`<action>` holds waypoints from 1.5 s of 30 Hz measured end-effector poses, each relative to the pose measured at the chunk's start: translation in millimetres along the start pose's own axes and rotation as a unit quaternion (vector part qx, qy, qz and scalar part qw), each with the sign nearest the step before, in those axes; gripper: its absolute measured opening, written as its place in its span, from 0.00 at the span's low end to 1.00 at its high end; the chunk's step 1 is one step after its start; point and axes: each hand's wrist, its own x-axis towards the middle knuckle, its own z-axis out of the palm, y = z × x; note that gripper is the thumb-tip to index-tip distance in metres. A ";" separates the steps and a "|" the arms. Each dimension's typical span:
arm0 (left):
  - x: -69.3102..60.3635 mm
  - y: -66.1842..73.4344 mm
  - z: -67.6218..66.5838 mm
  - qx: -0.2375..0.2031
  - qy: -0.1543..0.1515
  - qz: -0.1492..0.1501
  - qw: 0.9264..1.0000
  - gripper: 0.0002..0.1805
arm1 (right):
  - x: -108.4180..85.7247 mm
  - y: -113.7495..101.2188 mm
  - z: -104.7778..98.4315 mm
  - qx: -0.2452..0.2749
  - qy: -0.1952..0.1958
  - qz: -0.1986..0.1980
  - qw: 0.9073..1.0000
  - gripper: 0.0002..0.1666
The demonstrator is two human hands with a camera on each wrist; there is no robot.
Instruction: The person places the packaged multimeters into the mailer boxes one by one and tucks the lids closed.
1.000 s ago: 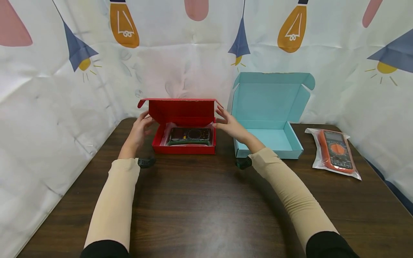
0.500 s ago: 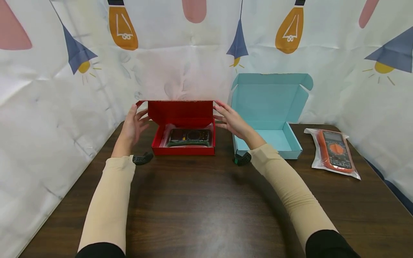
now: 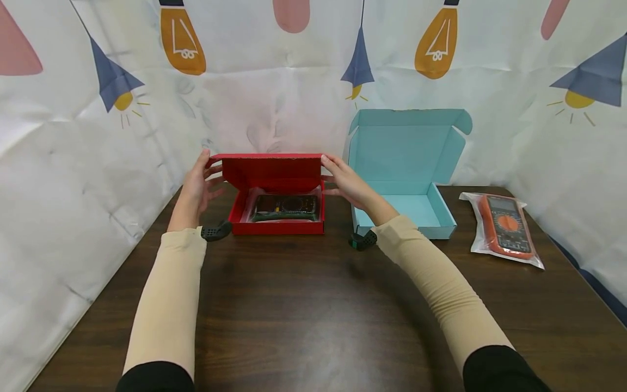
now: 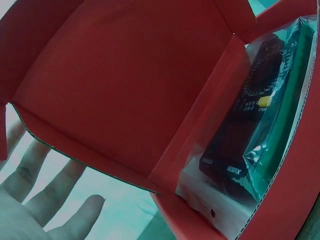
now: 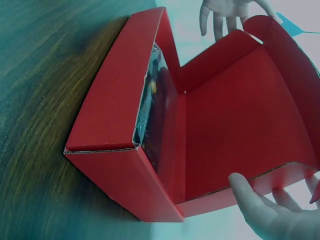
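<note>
A red cardboard box [image 3: 277, 227] stands on the table with its lid [image 3: 271, 166] raised partway and leaning forward. Inside lies a black and green multimeter [image 4: 250, 115] in a clear plastic bag. Along the lid's left side are the extended fingers of my left hand [image 3: 194, 188], touching near its front corner. My right hand [image 3: 350, 182] is at the lid's right side, fingertips at the front corner. In the right wrist view, its thumb [image 5: 244, 192] lies by the edge of the side flap, with the other fingers outside and partly hidden.
A light blue box [image 3: 403, 209] with its lid up stands right of the red one. Farther right, an orange multimeter [image 3: 508, 223] in a clear bag lies on the brown table [image 3: 313, 305]. A patterned cloth [image 3: 294, 109] hangs behind.
My left hand has moved outward and up along the lid's side. My right hand has come to the lid's right corner. The lid has tipped slightly forward, showing its front flap's outer face.
</note>
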 end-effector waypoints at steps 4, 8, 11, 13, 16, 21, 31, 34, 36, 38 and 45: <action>-1.2 -1.5 -1.7 -0.005 0.001 0.009 1.000 0.21 | 0.3 1.0 2.2 0.000 0.010 -0.004 1.000 0.37; -3.1 -3.7 -3.9 0.007 -0.012 0.020 1.000 0.21 | -0.3 2.6 4.6 0.003 0.021 -0.006 1.000 0.35; -4.0 -6.1 -5.3 0.017 -0.024 0.029 0.999 0.21 | -1.0 3.9 5.2 0.009 0.023 -0.006 1.000 0.35; -3.9 -8.1 -6.2 0.020 -0.031 0.034 0.999 0.21 | -1.8 4.6 5.0 0.007 0.022 -0.005 1.000 0.35; -3.2 -11.8 -8.6 0.025 -0.044 0.041 0.998 0.19 | -3.8 6.3 4.2 0.001 0.019 -0.005 1.000 0.35; -2.9 -20.0 -13.5 0.018 -0.065 0.049 0.996 0.17 | -6.3 11.9 1.4 -0.005 0.009 -0.010 1.000 0.36; -5.1 -28.9 -18.7 0.018 -0.084 0.078 0.993 0.17 | -10.8 19.4 -3.0 -0.004 -0.016 -0.030 0.999 0.35; -5.1 -32.3 -20.4 0.024 -0.089 0.082 0.992 0.18 | -12.5 21.0 -4.1 -0.003 -0.019 -0.029 0.999 0.36; -5.0 -34.9 -21.9 0.026 -0.093 0.085 0.992 0.19 | -14.0 21.4 -4.2 -0.003 -0.020 -0.028 0.999 0.36; -5.1 -37.8 -23.8 0.029 -0.094 0.088 0.991 0.20 | -14.7 22.8 -4.4 -0.004 -0.022 -0.025 0.999 0.37; -7.1 -43.0 -27.3 0.014 -0.095 0.089 0.991 0.21 | -18.0 27.4 -4.9 -0.037 -0.020 -0.016 0.999 0.40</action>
